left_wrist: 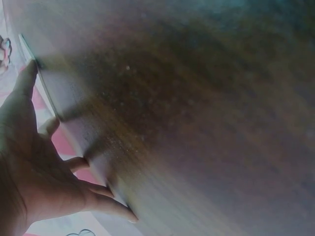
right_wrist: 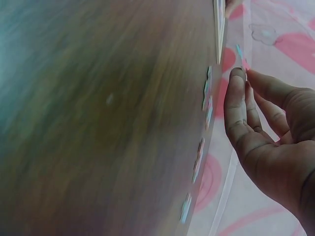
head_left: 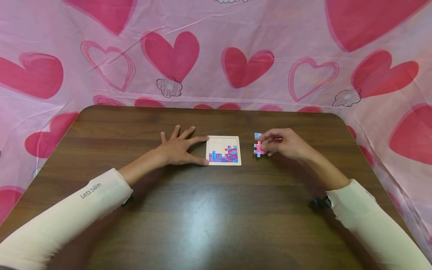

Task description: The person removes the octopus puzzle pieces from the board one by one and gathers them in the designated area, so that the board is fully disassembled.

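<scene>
A shallow puzzle tray [head_left: 224, 138] with a pale rim lies on the table, with blue, purple and pink jigsaw pieces [head_left: 224, 157] along its lower and right part. My left hand [head_left: 179, 148] is spread flat, thumb and index fingertips at the tray's left corners. Right of the tray, my right hand [head_left: 281, 142] pinches a pink and blue jigsaw piece [head_left: 258, 149] between thumb and fingers. The right wrist view has this piece edge-on at the fingertips, raised above the table. A light blue piece [head_left: 258, 135] shows just behind it, partly covered by the hand.
Several loose jigsaw pieces [right_wrist: 198, 160] lie on the table below the right hand, mostly hidden by it in the head view. The brown wooden table [head_left: 202, 217] ends at a pink heart-patterned cloth [head_left: 209, 45] behind and on both sides.
</scene>
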Tool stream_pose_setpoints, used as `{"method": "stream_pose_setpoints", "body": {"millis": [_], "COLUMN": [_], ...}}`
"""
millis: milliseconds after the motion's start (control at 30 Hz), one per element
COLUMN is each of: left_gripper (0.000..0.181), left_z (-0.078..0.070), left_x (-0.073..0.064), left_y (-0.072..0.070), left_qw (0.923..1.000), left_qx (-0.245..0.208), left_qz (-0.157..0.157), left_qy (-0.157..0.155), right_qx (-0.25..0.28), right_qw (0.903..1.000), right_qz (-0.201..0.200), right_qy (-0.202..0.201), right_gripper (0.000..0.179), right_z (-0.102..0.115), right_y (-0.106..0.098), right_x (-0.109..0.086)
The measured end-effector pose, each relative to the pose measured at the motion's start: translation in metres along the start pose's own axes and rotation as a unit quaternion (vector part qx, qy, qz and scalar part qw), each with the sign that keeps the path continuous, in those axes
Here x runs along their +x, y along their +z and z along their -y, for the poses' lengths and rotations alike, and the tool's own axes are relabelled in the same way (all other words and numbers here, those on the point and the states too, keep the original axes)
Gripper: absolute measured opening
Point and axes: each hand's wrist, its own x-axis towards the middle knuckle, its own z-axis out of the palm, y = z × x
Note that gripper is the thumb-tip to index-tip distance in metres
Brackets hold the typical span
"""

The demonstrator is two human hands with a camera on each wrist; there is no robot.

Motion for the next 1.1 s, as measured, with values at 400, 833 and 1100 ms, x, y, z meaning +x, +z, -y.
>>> {"method": "stream_pose_setpoints", "body": {"millis": [400,833,1100], "left_gripper": [0.098,0.099,0.097], "left_z": [0.0,0.0,-0.001], "left_x": [-0.002,-0.003,-0.003], "left_y": [-0.001,0.003,0.001], "left_qw": [1.0,1.0,1.0], "left_qx": [-0.001,0.001,0.003], "left_qz": [-0.003,0.0,-0.007], "left_qy": [0.003,0.002,0.006], "right_qx": [-0.016,-0.035,-0.067], "right_qw": [0.9996,0.9971,0.994], "right_qz": [-0.021,-0.018,-0.03], "right_qy": [0.011,0.065,0.08], "right_gripper": [0.033,0.036,0.037], "right_z": [-0.014,-0.035,-0.036], "right_y": [-0.026,-0.045,-0.048], "right_x": [-0.012,-0.022,-0.02]}}
